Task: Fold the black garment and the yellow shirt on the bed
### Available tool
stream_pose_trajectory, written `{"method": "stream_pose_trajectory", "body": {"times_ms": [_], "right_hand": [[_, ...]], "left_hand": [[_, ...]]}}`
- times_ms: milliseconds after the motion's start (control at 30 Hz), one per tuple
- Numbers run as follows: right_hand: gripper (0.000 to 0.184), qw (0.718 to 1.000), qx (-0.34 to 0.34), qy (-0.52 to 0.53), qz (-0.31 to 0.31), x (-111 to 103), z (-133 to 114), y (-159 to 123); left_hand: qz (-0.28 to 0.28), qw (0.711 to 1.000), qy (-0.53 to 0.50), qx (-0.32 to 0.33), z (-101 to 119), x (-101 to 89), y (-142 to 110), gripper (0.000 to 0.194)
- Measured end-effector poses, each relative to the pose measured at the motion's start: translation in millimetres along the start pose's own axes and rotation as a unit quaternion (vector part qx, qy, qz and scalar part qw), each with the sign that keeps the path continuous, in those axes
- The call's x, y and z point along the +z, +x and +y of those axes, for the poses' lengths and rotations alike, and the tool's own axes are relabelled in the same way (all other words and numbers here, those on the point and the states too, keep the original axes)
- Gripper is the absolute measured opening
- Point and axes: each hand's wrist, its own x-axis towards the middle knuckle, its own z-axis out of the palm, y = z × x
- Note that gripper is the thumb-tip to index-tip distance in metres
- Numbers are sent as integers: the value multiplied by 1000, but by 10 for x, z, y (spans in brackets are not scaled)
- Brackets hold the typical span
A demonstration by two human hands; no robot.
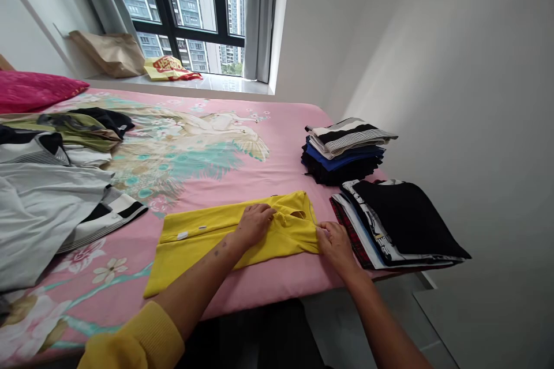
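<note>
A yellow shirt (194, 248) lies on the pink bed, folded lengthwise into a long strip, with small white tags along its upper layer. My left hand (255, 223) rests over its middle, fingers curled and gripping the cloth near the bunched neck opening. At the right end of the strip, my right hand (335, 245) pinches the edge of the shirt between thumb and fingers. The fabric around the collar is gathered in small wrinkles between the two hands.
A folded stack (346, 153) with a striped top stands at the back right. Nearer, another pile (411, 222) has black cloth on top, close to the bed's edge. Loose clothes (47, 202) lie left. A paper bag (110, 55) and yellow-red packet (168, 68) sit on the windowsill.
</note>
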Motion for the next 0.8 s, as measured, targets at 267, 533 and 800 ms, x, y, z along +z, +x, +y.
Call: {"method": "stream_pose_trajectory", "body": {"times_ms": [267, 533, 800], "right_hand": [[16, 988, 52, 10, -147, 148, 2, 569], [29, 991, 102, 32, -84, 161, -199, 800], [38, 932, 125, -118, -320, 173, -238, 878]], "left_hand": [[-36, 995, -54, -75, -65, 86, 295, 18], [20, 953, -141, -266, -335, 100, 623, 33], [-7, 921, -289, -263, -438, 101, 602, 32]]}}
